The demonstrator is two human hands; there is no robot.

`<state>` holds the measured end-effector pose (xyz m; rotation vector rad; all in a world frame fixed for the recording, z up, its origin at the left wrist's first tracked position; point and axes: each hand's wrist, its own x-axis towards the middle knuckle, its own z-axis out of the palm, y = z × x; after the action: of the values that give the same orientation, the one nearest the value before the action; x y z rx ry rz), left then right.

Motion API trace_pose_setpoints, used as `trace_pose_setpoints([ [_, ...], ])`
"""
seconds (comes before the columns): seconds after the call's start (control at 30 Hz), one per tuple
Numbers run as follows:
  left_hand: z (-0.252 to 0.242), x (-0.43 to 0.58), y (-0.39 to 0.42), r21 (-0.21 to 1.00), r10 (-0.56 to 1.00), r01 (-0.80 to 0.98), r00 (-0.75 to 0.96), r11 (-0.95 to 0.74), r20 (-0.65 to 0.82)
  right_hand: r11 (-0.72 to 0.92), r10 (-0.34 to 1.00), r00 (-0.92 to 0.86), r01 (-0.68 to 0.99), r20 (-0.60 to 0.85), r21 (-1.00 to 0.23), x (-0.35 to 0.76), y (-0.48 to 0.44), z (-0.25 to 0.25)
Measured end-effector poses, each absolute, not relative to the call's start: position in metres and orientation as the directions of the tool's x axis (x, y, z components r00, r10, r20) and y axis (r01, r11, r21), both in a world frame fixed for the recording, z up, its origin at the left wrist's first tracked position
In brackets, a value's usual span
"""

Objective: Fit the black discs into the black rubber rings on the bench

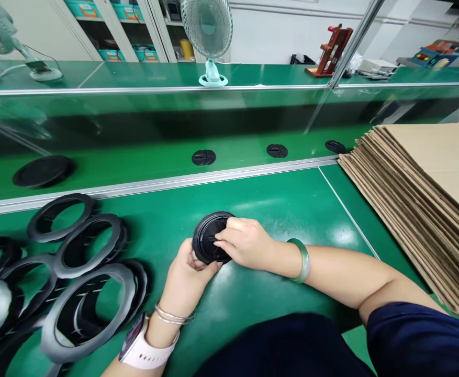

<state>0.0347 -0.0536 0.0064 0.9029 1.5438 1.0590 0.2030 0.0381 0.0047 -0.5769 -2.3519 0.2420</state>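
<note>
A round black plastic disc [208, 235] is held tilted just above the green table [292, 209] in front of me. My left hand [186, 280] grips its lower edge from below, fingers curled round the rim. My right hand [245, 242] lies over the disc's right side, with its fingertips pinched at the raised centre. A pale watch and thin bangles are on my left wrist, and a green bangle on the right.
Several black rings [84, 246] lie overlapped at the left. On the green conveyor behind lie small black discs [203, 157], [277, 151], [335, 146] and a larger one [43, 171]. A stack of flat cardboard [429, 193] fills the right. A fan [209, 31] stands beyond.
</note>
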Motion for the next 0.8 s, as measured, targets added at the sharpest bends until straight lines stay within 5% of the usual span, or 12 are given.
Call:
trace_pose_setpoints([
  [0.8, 0.0094, 0.0365, -0.0528, 0.936, 0.913, -0.014, -0.215, 0.353, -0.347, 0.903, 0.43, -0.732, 0.331, 0.528, -0.275, 0.205, 0.0434, 0.0075],
])
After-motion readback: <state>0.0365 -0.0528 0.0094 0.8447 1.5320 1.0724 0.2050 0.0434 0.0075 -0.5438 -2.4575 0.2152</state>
